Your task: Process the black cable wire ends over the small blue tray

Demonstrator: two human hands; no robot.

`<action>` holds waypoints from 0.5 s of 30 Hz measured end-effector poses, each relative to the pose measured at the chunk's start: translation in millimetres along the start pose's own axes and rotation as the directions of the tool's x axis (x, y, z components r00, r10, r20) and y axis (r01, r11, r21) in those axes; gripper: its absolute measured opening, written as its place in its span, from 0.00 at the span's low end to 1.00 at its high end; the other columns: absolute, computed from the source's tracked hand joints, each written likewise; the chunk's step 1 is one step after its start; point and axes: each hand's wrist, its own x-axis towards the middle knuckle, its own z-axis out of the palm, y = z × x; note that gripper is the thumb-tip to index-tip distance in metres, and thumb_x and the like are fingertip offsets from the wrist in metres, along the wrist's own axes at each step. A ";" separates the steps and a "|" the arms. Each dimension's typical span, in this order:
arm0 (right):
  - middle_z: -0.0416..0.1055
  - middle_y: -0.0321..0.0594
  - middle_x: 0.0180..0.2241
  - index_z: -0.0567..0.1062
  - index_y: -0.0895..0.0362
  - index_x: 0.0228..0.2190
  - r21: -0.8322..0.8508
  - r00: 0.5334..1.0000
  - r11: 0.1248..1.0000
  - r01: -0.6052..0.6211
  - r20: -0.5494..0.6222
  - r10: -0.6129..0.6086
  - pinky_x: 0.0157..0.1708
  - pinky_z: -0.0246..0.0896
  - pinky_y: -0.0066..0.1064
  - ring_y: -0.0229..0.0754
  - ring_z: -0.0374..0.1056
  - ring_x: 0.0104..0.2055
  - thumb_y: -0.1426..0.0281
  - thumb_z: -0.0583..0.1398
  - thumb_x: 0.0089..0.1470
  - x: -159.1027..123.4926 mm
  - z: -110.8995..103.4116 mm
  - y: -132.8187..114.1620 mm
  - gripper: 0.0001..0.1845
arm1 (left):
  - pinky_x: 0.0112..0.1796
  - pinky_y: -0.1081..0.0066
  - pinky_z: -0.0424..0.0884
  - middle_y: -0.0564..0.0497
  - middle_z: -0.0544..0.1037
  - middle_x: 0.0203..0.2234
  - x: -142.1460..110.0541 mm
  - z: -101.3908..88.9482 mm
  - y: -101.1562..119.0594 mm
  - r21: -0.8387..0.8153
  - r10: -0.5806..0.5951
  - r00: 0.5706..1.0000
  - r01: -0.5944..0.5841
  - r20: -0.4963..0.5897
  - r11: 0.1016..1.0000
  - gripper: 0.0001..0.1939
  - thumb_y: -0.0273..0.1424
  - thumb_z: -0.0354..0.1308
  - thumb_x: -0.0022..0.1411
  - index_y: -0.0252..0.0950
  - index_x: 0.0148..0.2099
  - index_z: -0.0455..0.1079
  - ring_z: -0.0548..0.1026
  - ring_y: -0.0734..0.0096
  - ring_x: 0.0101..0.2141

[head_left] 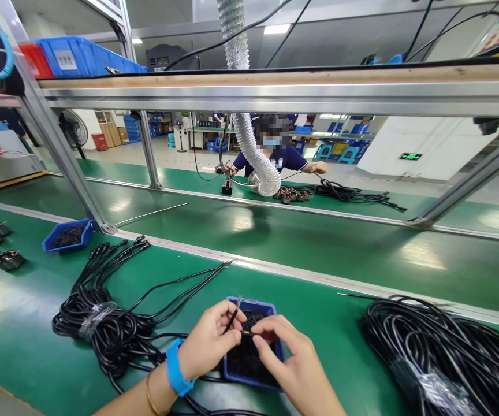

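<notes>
My left hand [206,344], with a blue band at the wrist, pinches a black cable [232,318] whose thin stripped end points upward. Opposite it, my right hand [290,355] has thumb and forefinger closed on a small black piece [248,333] with a yellow spot. The fingertips of both hands nearly meet above a blue bin [269,308] of small black pieces. Whether the piece touches the cable cannot be made out. To the left lies a tied bundle of black cables [119,332], several ends fanned out.
A second cable coil [431,341], wrapped in clear plastic, lies at the right. Another blue bin [87,234] and copper-wound parts [9,260] are at the left. Metal posts [65,138] and a flexible duct [249,138] rise ahead. A masked co-worker [249,164] sits across the bench.
</notes>
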 end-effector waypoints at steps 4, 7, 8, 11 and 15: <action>0.75 0.34 0.27 0.77 0.53 0.29 0.004 1.000 1.000 0.005 -0.016 -0.005 0.30 0.68 0.26 0.36 0.70 0.29 0.69 0.61 0.59 -2.3 7.8 4.4 0.07 | 0.37 0.71 0.68 0.52 0.71 0.30 0.9 1.7 -1.6 0.043 -0.024 0.999 0.026 -0.042 0.999 0.14 0.26 0.61 0.46 0.33 0.38 0.66 0.70 0.73 0.34; 0.76 0.34 0.26 0.79 0.52 0.29 -0.018 0.997 0.997 0.075 -0.010 -0.075 0.30 0.68 0.27 0.37 0.71 0.30 0.69 0.61 0.60 -0.5 8.5 3.0 0.08 | 0.31 0.73 0.67 0.53 0.71 0.27 3.1 2.9 -2.6 0.030 -0.054 0.999 0.054 -0.002 0.998 0.13 0.28 0.61 0.46 0.33 0.37 0.66 0.70 0.75 0.29; 0.77 0.35 0.27 0.80 0.51 0.32 -0.017 0.996 0.996 0.084 -0.012 -0.084 0.30 0.69 0.27 0.37 0.71 0.30 0.69 0.62 0.59 0.5 7.2 2.4 0.06 | 0.29 0.74 0.66 0.54 0.71 0.27 3.8 2.5 -2.4 0.022 -0.054 0.999 0.054 0.006 0.998 0.13 0.29 0.61 0.46 0.33 0.36 0.65 0.70 0.76 0.28; 0.78 0.35 0.30 0.81 0.51 0.39 0.029 0.997 0.997 0.070 -0.044 -0.069 0.31 0.71 0.24 0.35 0.73 0.30 0.68 0.63 0.58 3.1 3.9 2.0 0.07 | 0.27 0.75 0.66 0.53 0.72 0.28 4.9 -0.5 -1.0 0.001 -0.023 1.000 0.023 -0.010 1.000 0.15 0.32 0.63 0.47 0.33 0.37 0.65 0.72 0.76 0.27; 0.76 0.34 0.26 0.81 0.52 0.32 0.055 0.999 0.998 0.037 -0.005 -0.036 0.30 0.69 0.23 0.35 0.72 0.28 0.67 0.63 0.58 4.0 5.0 2.0 0.06 | 0.26 0.75 0.67 0.54 0.72 0.25 4.3 -4.6 0.5 0.001 -0.006 1.000 0.006 0.018 1.000 0.17 0.35 0.67 0.48 0.33 0.36 0.65 0.73 0.75 0.26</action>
